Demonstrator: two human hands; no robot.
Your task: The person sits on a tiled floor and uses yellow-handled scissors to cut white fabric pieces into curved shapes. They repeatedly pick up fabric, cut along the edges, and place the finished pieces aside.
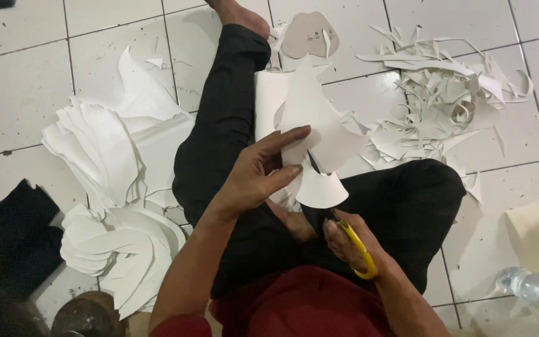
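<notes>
I sit on a tiled floor with legs in black trousers. My left hand point(258, 173) grips a white sheet of stiff material point(307, 128), thumb and fingers pinching its lower part. My right hand point(347, 244) holds yellow-handled scissors point(358, 249), whose dark blades point(315, 163) reach up into the sheet just beside my left fingers. A curved piece of the sheet hangs below the blades over my lap.
A stack of cut white shapes point(113, 243) lies at the left, with larger sheets point(104, 143) behind it. A heap of white offcuts point(444, 103) lies at the upper right. A brown template piece point(307, 34) rests near my foot. A plastic bottle point(531, 288) lies at the lower right.
</notes>
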